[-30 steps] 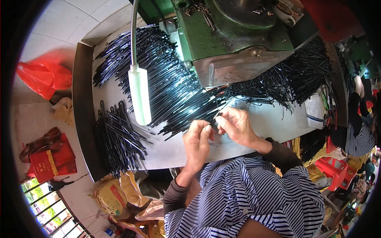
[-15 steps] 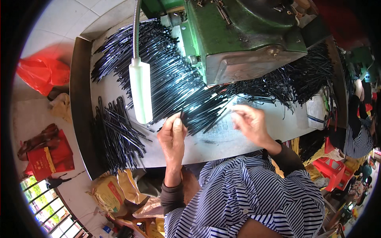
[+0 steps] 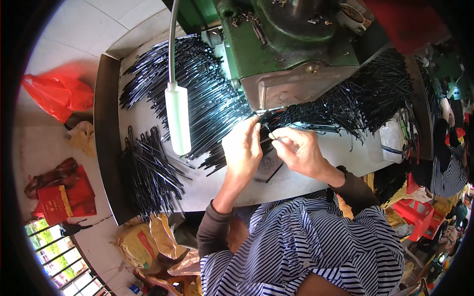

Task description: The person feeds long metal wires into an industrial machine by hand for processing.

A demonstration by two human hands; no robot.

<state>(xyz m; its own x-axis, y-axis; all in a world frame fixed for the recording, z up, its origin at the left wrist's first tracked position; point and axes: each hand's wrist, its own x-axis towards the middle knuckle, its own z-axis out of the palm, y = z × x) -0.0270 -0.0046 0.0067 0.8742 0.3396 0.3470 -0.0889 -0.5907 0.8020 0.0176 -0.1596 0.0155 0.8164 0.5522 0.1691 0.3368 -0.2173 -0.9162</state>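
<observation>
Just below the green machine, my left hand is raised with thumb and fingertips pinched together. What they hold is hidden. My right hand is beside it, closed in a pinch on a thin black rod. Under both hands and to their left lies a large heap of long, thin black rods on the pale worktable. A tangled pile of similar black pieces spreads to the right of the machine.
A lit lamp on a flexible neck hangs left of my hands. A separate bundle of black rods lies at the table's left, by its raised dark edge. A clear container stands at the right. Sacks sit below.
My left hand has moved right and up, from the front of the rod heap to below the machine. The right hand has shifted left beside it and now pinches a rod.
</observation>
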